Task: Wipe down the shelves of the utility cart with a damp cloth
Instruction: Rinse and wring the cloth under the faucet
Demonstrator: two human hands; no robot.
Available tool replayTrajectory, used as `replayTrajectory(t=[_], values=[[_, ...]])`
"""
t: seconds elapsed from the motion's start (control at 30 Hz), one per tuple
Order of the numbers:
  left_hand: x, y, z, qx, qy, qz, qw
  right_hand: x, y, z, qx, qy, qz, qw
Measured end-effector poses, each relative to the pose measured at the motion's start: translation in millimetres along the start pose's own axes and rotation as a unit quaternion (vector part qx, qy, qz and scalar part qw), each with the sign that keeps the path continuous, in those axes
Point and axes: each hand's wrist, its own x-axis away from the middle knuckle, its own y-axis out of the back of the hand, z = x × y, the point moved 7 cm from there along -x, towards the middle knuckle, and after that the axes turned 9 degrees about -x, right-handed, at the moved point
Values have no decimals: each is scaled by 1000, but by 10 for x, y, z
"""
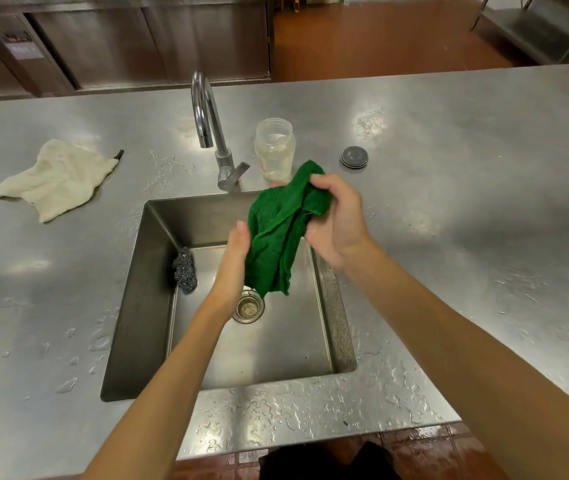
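- Right now the cloth [283, 230] is above the sink [137, 306], near the tap [207, 123], held in the air between my two hands and touching no steel.
- My right hand [335, 220] has the cloth's far, upper end. The fingers are curled over it and bunch the fabric into the palm.
- My left hand [238, 258] lies against the cloth's left edge with the thumb pointing up. Its fingers are behind the fabric, so I cannot tell whether they grip or only support it.
- What matters is the cloth's long axis. It runs from the far right, in my right fist, down and nearer to me, and the loose tail ends just above the drain [247, 308].
- So the free lower half hangs beside my left hand, which is the nearer one to take it. My right hand sits at the other end of the same line.
- I judge this to be the wringing step, before any wiping. The left hand should close low on the tail and twist against the right, so the drips fall into the basin.
- I cannot make out the cart with any certainty from here.
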Motion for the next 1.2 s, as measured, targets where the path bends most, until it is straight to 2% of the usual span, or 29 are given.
replayTrajectory(t=[0.07, 0.13, 0.23, 0.37, 0.4, 0.43, 0.47, 0.5, 0.53, 0.57, 0.7, 0.77, 0.83, 0.87, 0.93, 0.97, 1.03, 1.1, 1.13, 1.2], values=[[12, -60, 32, -22, 1, 20, 1000, 10, 47, 2, -66, -10, -17, 998], [3, -121, -22, -60, -35, 16, 997, 31, 106, -74, -108, -29, -56, 992], [-56, -106, -159, -78, -96, -44, 991, 68, 167, -151, -100, -31, -85, 991], [-90, 13, -128, -76, -55, -94, 991, 92, 392, -61, -168, -1, -74, 983], [-86, 36, -96, -57, -37, -106, 992, 95, 484, -53, -117, -1, -83, 990], [-80, 58, -76, -32, -18, -118, 992, 114, 590, -65, -7, -9, -99, 995], [-72, 74, -71, -9, -4, -125, 992, 151, 705, -78, 144, -21, -122, 982], [-70, 93, -76, 4, 4, -124, 992, 196, 792, -61, 290, -23, -141, 946], [-73, 110, -83, 4, 8, -117, 993, 224, 833, -26, 391, -17, -145, 909], [-73, 125, -94, -3, 7, -105, 994, 230, 846, 2, 429, -7, -132, 894], [-23, 59, -194, -17, 0, -50, 999, 153, 535, -43, 414, 8, -17, 910], [-5, -39, -240, -12, 0, -12, 1000, 67, 344, -181, 485, 19, 3, 874], [30, -131, -233, 20, 15, 41, 999, 0, 247, -234, 561, 78, -33, 823], [67, -159, -218, 46, 28, 68, 996, -28, 247, -212, 568, 111, -57, 814], [164, -177, -194, 109, 53, 102, 987, -67, 300, -145, 549, 143, -95, 818], [201, -149, -188, 150, 64, 95, 982, -74, 340, -123, 545, 141, -109, 819], [223, -6, -125, 238, 98, 28, 966, -77, 390, -104, 553, 128, -135, 812], [258, 108, 94, 277, 186, -40, 942, -61, 382, -110, 552, 127, -154, 810], [305, 93, 239, 274, 253, -49, 927, -51, 363, -113, 544, 133, -160, 813], [422, -69, 438, 281, 348, -17, 894, -37, 256, -115, 523, 163, -149, 823]])
